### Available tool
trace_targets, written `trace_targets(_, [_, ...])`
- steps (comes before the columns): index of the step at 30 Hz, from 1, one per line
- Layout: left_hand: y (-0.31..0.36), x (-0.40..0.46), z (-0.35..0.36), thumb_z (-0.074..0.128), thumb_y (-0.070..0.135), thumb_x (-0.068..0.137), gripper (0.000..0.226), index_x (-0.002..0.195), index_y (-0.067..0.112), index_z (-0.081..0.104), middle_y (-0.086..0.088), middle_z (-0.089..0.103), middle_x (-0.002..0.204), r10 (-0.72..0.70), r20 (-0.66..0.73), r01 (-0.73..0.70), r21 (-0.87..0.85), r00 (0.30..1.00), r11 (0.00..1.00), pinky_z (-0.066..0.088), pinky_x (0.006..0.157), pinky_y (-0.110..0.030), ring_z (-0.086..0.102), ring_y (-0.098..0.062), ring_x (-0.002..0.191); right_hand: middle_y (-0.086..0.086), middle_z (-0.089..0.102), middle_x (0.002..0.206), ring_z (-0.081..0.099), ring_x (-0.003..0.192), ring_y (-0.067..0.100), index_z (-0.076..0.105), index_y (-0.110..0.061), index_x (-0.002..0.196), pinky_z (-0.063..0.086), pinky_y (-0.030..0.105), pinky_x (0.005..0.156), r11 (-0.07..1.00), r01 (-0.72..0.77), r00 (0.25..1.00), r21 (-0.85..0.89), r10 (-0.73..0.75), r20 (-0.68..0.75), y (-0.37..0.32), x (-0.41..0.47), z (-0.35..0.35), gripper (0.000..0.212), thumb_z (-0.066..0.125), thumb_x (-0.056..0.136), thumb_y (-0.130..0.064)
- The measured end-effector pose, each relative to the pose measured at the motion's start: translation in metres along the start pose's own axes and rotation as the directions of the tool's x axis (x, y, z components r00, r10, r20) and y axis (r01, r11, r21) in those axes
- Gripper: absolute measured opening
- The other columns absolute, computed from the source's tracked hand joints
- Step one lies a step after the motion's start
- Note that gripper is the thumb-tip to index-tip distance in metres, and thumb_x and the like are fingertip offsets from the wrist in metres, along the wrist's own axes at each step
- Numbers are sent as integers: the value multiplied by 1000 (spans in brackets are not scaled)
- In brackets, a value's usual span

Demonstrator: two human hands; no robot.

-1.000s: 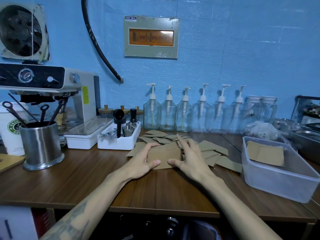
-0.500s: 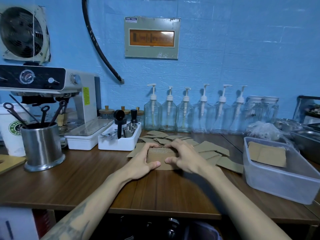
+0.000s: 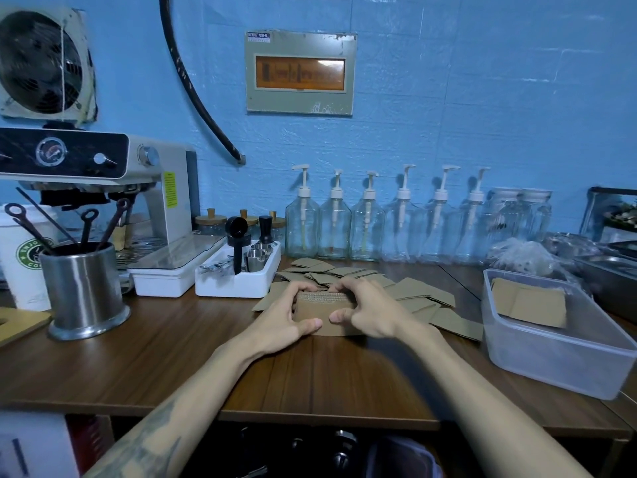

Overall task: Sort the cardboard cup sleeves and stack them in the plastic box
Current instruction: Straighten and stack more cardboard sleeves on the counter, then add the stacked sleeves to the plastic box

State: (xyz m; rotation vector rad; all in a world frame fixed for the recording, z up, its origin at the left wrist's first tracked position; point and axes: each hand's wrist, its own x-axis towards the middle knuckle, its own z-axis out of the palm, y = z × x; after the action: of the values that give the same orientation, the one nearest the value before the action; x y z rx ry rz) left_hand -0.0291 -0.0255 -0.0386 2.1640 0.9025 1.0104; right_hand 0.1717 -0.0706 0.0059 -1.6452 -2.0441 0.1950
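Brown wood-grain desk (image 3: 144, 367) against a blue wall (image 3: 465, 98).
Both hands, left (image 3: 279, 320) and right (image 3: 370, 312), grip a stack of brown cardboard cup sleeves (image 3: 322, 310); clear plastic box (image 3: 551, 360) to their right.

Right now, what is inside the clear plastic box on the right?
The plastic box holds cardboard sleeves lying flat near its far end. The top one hides how many lie beneath it.

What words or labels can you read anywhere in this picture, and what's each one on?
"ENJO…" and "CO…", partly hidden, on the green round logo of the white paper cup.
Yellow sticker on the espresso machine: too small to read.
Small label on the wall panel: blurred.
Orange window: unreadable.
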Motion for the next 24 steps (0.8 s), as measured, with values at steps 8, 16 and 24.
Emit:
trace_targets(8, [15, 3, 8, 82, 14, 79, 65, 128, 31, 43, 4, 55, 103, 22, 22, -19, -148, 1000, 989, 45, 65, -7, 55, 15, 77, 6, 59, 119, 54, 109, 24, 55, -26, 124, 44, 35, 94, 997, -26, 997, -78, 21, -72, 0, -23, -34, 49, 76, 82, -38])
trace_targets(16, [49, 23, 47, 78, 22, 84, 63, 134, 32, 40, 0, 57, 125, 59, 105, -28, -275, 993, 961, 52, 97, -35, 56, -18, 117, -4, 67, 103, 63, 96, 16, 57, -24, 115, 50, 32, 87, 992, -107, 976, 74, 119, -183, 19, -62, -101, 38, 77, 83, -27])
trace_targets(24, [88, 53, 118, 77, 31, 82, 58, 129, 27, 43, -2, 59, 116, 124, 153, -72, -308, 980, 949, 50, 100, -42, 62, -17, 104, 0, 68, 99, 63, 92, 18, 57, -19, 111, 49, 32, 83, 971, -234, 926, 42, 236, -295, 61, -107, -159, 33, 76, 84, -21])
